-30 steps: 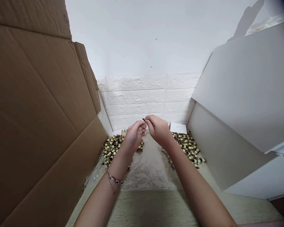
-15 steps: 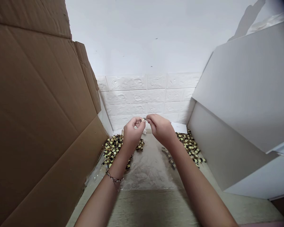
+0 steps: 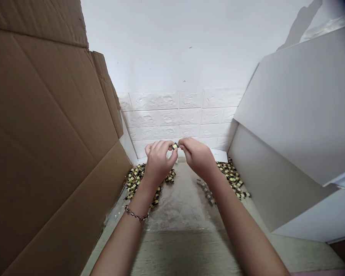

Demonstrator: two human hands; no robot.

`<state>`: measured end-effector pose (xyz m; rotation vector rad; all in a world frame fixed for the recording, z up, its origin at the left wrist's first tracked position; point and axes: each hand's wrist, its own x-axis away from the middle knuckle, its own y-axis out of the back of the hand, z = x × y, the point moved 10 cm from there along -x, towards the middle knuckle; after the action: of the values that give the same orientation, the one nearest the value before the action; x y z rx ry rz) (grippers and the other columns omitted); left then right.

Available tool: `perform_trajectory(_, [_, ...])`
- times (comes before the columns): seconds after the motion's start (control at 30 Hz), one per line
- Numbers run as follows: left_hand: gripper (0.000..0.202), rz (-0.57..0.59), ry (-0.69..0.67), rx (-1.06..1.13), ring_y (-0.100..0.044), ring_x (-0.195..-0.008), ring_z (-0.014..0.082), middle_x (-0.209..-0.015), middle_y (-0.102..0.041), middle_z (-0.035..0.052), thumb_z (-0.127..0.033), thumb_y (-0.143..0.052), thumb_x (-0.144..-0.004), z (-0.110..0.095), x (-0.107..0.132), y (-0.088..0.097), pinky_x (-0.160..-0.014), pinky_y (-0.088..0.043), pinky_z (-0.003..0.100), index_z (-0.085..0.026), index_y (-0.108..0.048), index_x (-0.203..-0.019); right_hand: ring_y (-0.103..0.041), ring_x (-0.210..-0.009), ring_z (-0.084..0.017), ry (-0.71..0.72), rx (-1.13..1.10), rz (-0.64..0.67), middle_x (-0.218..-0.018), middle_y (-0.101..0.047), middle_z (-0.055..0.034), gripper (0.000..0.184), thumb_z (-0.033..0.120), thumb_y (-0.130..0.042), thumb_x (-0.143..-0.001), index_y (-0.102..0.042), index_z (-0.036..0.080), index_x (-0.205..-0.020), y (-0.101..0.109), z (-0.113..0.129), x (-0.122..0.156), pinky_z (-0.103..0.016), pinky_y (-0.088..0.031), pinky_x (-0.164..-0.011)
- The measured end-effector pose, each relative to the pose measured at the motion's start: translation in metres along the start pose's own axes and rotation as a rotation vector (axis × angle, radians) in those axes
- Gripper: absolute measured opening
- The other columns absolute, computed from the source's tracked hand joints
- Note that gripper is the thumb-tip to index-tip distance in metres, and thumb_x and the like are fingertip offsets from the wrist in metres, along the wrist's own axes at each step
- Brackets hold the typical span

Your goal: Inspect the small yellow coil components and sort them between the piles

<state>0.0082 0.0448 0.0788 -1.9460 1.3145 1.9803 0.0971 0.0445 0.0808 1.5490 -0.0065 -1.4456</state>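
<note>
My left hand point(image 3: 158, 161) and my right hand point(image 3: 196, 156) meet above the work surface, fingertips pinched together on one small yellow-and-black part point(image 3: 174, 146). A bracelet point(image 3: 135, 215) sits on my left wrist. Below and left of my hands lies a heap of the same small parts point(image 3: 135, 182). A second heap point(image 3: 232, 179) lies to the right, partly hidden by my right forearm.
A clear plastic sheet point(image 3: 178, 207) covers the surface between the heaps. A tall cardboard panel point(image 3: 46, 145) walls in the left side. A white cabinet point(image 3: 299, 126) stands on the right. A white brick-pattern wall point(image 3: 175, 115) closes the back, with a white card point(image 3: 220, 155) at its foot.
Both hands have stayed together over the same spot. The left hand has turned and its fingers curled more tightly round the small part, whose yellow side now shows.
</note>
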Motion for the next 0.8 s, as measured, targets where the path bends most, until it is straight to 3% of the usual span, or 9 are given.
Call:
perform_trajectory(0.2, [0.009, -0.003, -0.156, -0.14, -0.048, -0.072, 0.0148, -0.07, -0.056, 0.0003, -0.024, -0.045, -0.078, -0.017, 0.002, 0.002, -0.073, -0.028, 0.031, -0.018, -0.051, -0.079, -0.051, -0.071, -0.013, 0.023, 0.029, -0.004, -0.076, -0.058, -0.0015, 0.018, 0.019, -0.035, -0.085, -0.053, 0.018, -0.084, 0.002, -0.001, -0.001, -0.024, -0.031, -0.063])
perform_trajectory(0.3, [0.01, 0.013, -0.139, -0.074, -0.047, -0.072, 0.0151, -0.071, -0.055, 0.0011, -0.024, -0.045, -0.078, -0.018, 0.001, 0.002, -0.073, -0.029, 0.03, -0.018, -0.052, -0.079, -0.053, -0.072, -0.013, 0.021, 0.059, -0.021, -0.076, -0.061, 0.0001, 0.016, 0.019, -0.038, -0.084, -0.054, 0.019, -0.083, 0.007, -0.001, -0.002, -0.026, -0.028, -0.064])
perform_trajectory(0.43, [0.009, 0.08, 0.113, 0.341, -0.047, -0.07, 0.0122, -0.07, -0.053, -0.0006, -0.024, -0.047, -0.076, 0.003, 0.0, -0.007, -0.07, -0.033, 0.026, -0.018, -0.054, -0.076, -0.054, -0.071, -0.012, -0.009, 0.024, -0.068, -0.077, -0.063, 0.0018, 0.014, 0.019, -0.04, -0.084, -0.054, 0.019, -0.082, 0.013, -0.001, -0.001, -0.026, -0.028, -0.066])
perform_trajectory(0.57, [0.013, 0.219, 0.49, 0.945, -0.043, -0.064, 0.0095, -0.065, -0.049, -0.0019, -0.029, -0.051, -0.072, 0.022, 0.01, -0.04, -0.062, -0.033, 0.022, -0.016, -0.055, -0.069, -0.053, -0.066, -0.011, -0.022, -0.017, -0.158, -0.077, -0.063, 0.0017, 0.014, 0.022, -0.042, -0.084, -0.055, 0.02, -0.079, 0.02, -0.001, 0.001, -0.025, -0.032, -0.067])
perform_trajectory(0.8, [0.017, 0.28, 0.719, 1.453, -0.038, -0.056, 0.007, -0.058, -0.043, -0.0018, -0.026, -0.053, -0.07, 0.018, 0.021, -0.067, -0.055, -0.031, 0.021, -0.013, -0.05, -0.059, -0.054, -0.067, -0.011, -0.031, -0.07, -0.157, -0.076, -0.063, 0.0003, 0.016, 0.021, -0.042, -0.083, -0.057, 0.019, -0.08, 0.017, -0.002, 0.002, -0.021, -0.037, -0.063])
